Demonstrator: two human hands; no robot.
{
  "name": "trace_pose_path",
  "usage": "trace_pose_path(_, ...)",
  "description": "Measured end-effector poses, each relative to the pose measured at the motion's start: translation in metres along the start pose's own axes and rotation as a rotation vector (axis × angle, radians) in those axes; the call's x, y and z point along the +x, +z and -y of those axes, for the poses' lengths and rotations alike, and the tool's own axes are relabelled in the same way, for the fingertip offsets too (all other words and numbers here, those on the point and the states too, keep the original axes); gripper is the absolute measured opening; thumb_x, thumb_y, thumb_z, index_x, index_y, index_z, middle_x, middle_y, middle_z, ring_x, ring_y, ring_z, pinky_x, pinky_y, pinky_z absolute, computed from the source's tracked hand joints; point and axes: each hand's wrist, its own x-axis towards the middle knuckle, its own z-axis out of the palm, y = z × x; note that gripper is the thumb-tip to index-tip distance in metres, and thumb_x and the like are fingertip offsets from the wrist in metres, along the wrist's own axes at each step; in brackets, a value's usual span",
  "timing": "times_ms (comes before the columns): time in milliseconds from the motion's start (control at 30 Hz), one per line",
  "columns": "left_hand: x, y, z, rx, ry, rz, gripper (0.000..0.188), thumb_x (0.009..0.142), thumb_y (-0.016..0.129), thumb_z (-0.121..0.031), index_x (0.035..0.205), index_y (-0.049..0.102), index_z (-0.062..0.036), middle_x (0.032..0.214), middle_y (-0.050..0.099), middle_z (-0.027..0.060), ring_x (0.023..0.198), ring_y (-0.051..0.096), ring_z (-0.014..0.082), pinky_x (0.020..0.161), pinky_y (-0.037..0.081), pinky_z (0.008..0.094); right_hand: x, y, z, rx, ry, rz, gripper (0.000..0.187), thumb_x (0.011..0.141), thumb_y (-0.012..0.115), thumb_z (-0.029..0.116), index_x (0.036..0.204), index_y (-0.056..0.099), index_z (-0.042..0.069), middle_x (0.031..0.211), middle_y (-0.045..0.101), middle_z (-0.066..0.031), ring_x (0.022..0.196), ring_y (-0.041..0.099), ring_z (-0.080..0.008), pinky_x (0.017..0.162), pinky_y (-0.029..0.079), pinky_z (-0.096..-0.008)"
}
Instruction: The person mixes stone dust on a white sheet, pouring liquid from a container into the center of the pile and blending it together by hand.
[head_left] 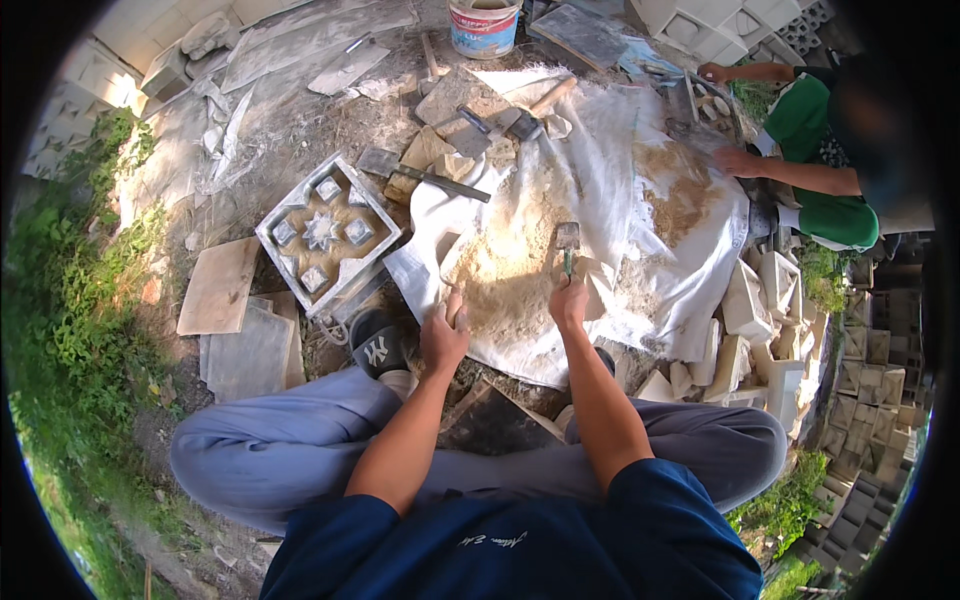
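Note:
A white sheet [690, 290] lies spread before me with a heap of pale sandy powder [505, 265] on it. My right hand [569, 302] is closed round the green handle of a small trowel [568, 238], its flat metal blade pointing away from me over the heap's right side. At the heap's near left edge, my left hand [443, 335] is closed; what it grips, if anything, is hidden by the fingers. To the left of that hand rests a square patterned mould [328, 237] with a raised star in its middle.
A hammer [523, 124], a long flat metal bar [445, 182] and stone pieces lie beyond the heap. A bucket [484, 30] stands at the back. Boards [218, 287] lie left; pale blocks [745, 300] are piled right. Another person's hand [738, 162] reaches over the sheet's right side.

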Motion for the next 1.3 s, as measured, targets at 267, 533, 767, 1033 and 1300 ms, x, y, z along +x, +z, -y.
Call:
trace_pose_path(267,-0.006,0.008,-0.016,0.051,-0.048,0.062,0.036,0.091,0.068,-0.031,0.11,0.068,-0.0004,0.096,0.07,0.0271,0.092,0.067,0.0455,0.079,0.053,0.05,-0.042,-0.014,0.008,0.111,-0.03,0.195,0.037,0.099,0.058,0.03,0.089,0.064,-0.006,0.075,0.062,-0.0318,0.075,0.06,-0.0528,0.068,0.045,-0.0549)
trace_pose_path(533,-0.007,0.018,-0.024,0.016,0.012,0.045,0.038,0.093,0.065,-0.035,0.11,0.067,-0.0008,0.09,0.07,0.027,0.087,0.068,0.0457,0.075,0.053,0.0515,-0.062,-0.037,0.014,0.21,-0.052,0.007,0.049,0.106,0.045,0.035,0.079,0.053,-0.004,0.07,0.058,-0.0324,0.069,0.056,-0.0543,0.062,0.042,-0.0561)
trace_pose_path(767,-0.01,0.018,-0.025,0.042,0.042,0.088,0.039,0.093,0.066,-0.037,0.105,0.067,-0.0001,0.086,0.069,0.0276,0.083,0.067,0.0469,0.072,0.052,0.0524,-0.071,-0.015,0.0,-0.082,0.115,0.385,0.059,0.103,0.043,0.045,0.091,0.071,-0.005,0.089,0.066,-0.0357,0.093,0.064,-0.0547,0.084,0.05,-0.0569)
trace_pose_path(1033,-0.011,0.013,-0.023,0.078,-0.004,0.134,0.04,0.092,0.066,-0.037,0.108,0.068,-0.001,0.09,0.07,0.0267,0.086,0.068,0.0455,0.075,0.053,0.0521,-0.061,-0.032,0.034,0.145,0.114,0.197,0.058,0.104,0.043,0.045,0.09,0.067,-0.006,0.091,0.065,-0.0365,0.091,0.062,-0.0549,0.079,0.047,-0.0595)
trace_pose_path(1300,-0.01,0.012,-0.024,0.062,0.029,0.101,0.035,0.092,0.066,-0.034,0.1,0.066,-0.0005,0.089,0.07,0.0272,0.085,0.067,0.0463,0.074,0.052,0.0528,-0.058,-0.021,0.014,0.003,0.125,0.332,0.067,0.101,0.05,0.051,0.078,0.063,-0.011,0.08,0.061,-0.0401,0.088,0.062,-0.0579,0.079,0.048,-0.0577)
